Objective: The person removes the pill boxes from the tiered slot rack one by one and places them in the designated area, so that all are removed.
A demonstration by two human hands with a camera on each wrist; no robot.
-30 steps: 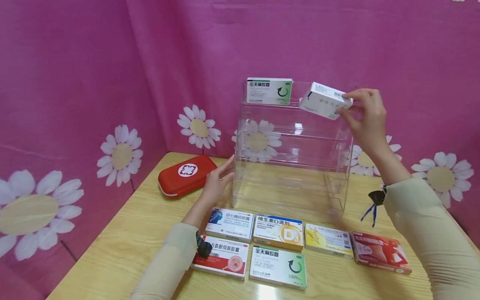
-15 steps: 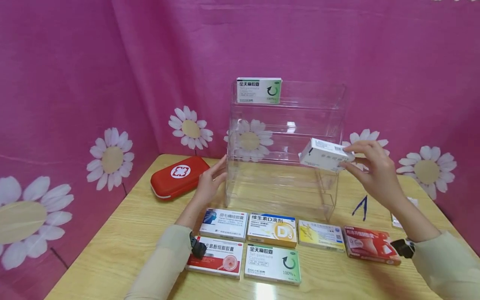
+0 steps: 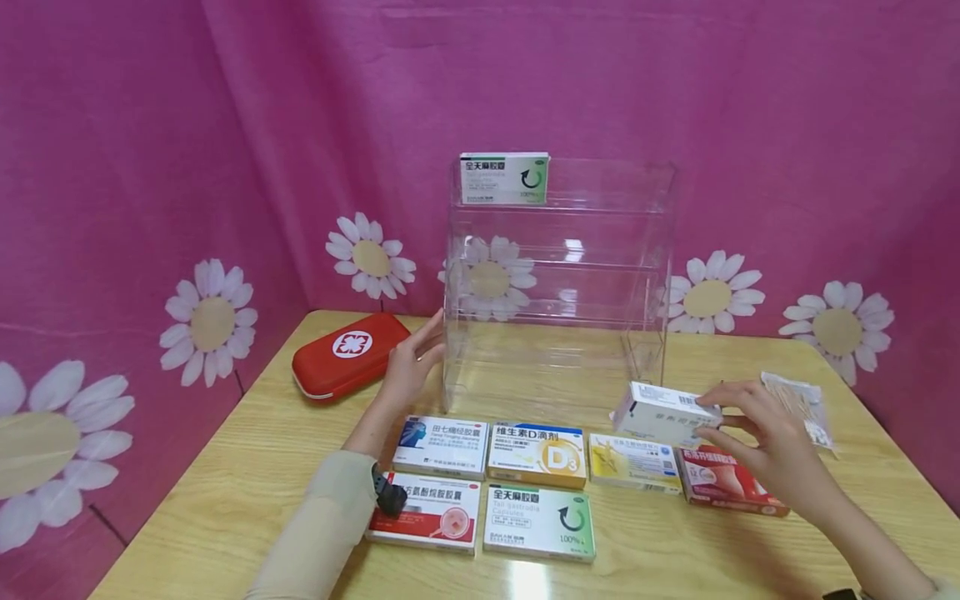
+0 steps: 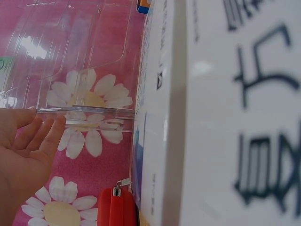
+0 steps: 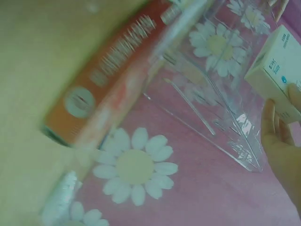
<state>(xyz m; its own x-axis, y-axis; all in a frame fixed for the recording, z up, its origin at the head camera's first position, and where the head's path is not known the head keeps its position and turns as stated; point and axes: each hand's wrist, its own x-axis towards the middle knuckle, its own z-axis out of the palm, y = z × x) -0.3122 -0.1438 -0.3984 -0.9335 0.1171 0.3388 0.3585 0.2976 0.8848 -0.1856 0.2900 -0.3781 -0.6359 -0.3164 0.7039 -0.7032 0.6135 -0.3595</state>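
My right hand (image 3: 772, 454) pinches a white medicine box (image 3: 666, 415) between thumb and fingers, above the row of boxes on the table. In the right wrist view the same white box (image 5: 277, 70) appears tilted at the right edge. My left hand (image 3: 408, 367) touches the left side of a clear acrylic tiered rack (image 3: 562, 208), its fingers mostly straight. In the left wrist view, the left fingertips (image 4: 56, 125) are at the rack's edge. A green-and-white capsule box (image 3: 504, 179) stands on the rack's top tier, at the left.
On the table before the rack lie a blue-and-white box (image 3: 442, 446), a vitamin D box (image 3: 536, 454), a yellow-and-white box (image 3: 636, 462), a red box (image 3: 723, 483), a red-and-white box (image 3: 427, 512) and a green box (image 3: 538, 522). A red case (image 3: 348, 358) lies left, a swab packet (image 3: 798, 404) right.
My right hand has carried the white box down from the rack's top tier to just above the table boxes. The left hand stays at the rack's side. The head view has shifted slightly.
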